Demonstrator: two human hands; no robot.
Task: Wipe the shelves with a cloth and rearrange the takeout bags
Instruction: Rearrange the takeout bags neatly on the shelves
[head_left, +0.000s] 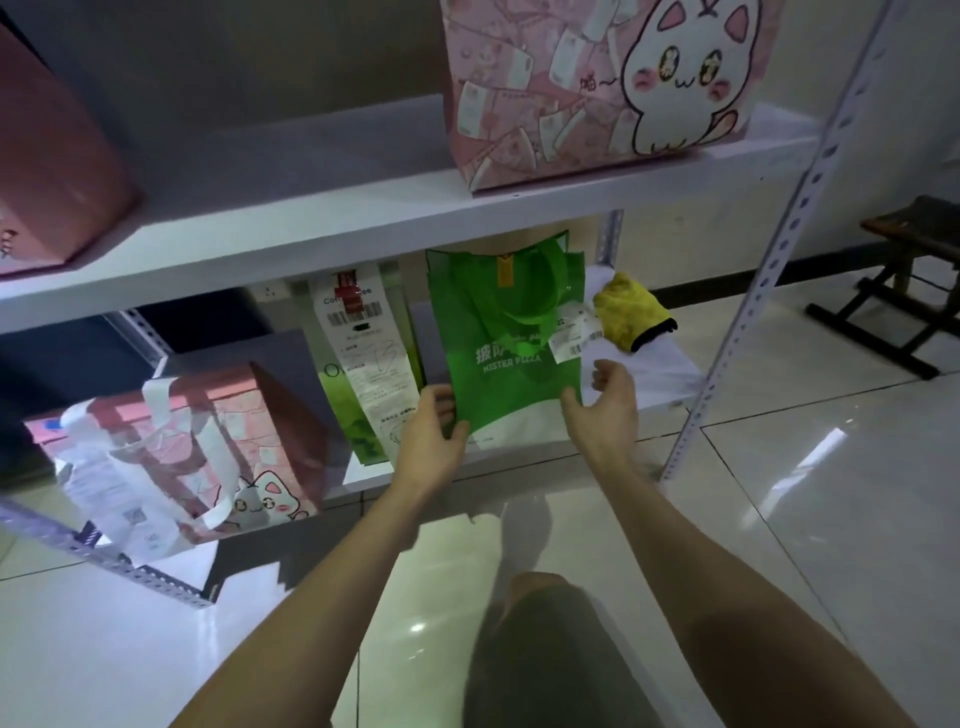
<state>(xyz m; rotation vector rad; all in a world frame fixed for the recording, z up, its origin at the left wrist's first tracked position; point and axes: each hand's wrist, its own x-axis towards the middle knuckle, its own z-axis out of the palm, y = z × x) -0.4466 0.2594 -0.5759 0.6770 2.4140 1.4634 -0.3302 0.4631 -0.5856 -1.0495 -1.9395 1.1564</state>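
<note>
1. Green takeout bag (511, 332) stands upright on the lower shelf (519, 435), toward its right end, just back from the front edge. It is thin, glossy and see-through, with white "MISTER PIZZA" lettering, and a white receipt (574, 338) hangs at its right side.
2. The left hand (431, 431) grips the bag's lower left corner, thumb across the front and fingers curled round the edge.
3. The right hand (605, 402) is at the lower right corner with its fingers loose and spread. The thumb is against the bag's edge, and nothing is clasped.
4. Just left of the bag, touching or nearly so, stands a tall, narrow pale-green bag (363, 374) with a long printed slip down its front.
5. A yellow cloth (631, 312), fluffy with a black trim, lies crumpled at the right end of the same shelf, behind the right hand.
6. At the shelf's left end sits a pink cat-print bag (249, 441), boxy, with white handles and paper slips draped over it.
7. The upper shelf (311, 218), a flat white board, carries a larger pink cat bag (597, 88) above the green one and another pink bag (52, 156) at its left end.
8. Perforated metal uprights (795, 234) frame the shelves. A dark stool (893, 291) stands on the shiny tiled floor (779, 493), well to the right.
</note>
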